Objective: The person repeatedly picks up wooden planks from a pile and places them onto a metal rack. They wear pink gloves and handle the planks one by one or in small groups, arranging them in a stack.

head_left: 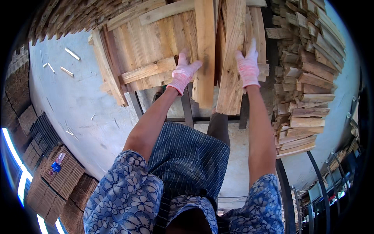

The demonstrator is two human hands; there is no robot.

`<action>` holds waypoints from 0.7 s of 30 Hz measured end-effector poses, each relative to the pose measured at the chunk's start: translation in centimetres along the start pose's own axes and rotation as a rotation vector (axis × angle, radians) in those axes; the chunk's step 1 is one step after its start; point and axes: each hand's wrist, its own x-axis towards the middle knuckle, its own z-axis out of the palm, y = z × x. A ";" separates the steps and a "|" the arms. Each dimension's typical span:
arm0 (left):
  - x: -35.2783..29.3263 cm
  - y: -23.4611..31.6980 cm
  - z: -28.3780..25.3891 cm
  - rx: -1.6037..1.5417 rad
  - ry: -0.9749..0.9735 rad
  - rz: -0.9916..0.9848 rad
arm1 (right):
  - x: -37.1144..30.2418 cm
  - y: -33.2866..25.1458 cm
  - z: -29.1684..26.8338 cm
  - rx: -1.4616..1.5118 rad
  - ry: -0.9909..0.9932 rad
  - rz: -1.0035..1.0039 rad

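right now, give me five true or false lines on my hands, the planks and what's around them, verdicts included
1. Two long planks pass between the left hand and the right hand. True.
2. Both hands are bare. False: both wear pinkish knitted gloves.
3. Slender wood scraps lie on the floor to the left. True.
4. The apron is plain white. False: it is dark blue with pale stripes.
5. A stack of short boards stands to the right of the right hand. True.
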 end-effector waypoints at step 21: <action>2.9 9.6 2.6 0.674 -0.085 -0.120 | -2.0 -8.0 1.3 -0.662 -0.006 0.291</action>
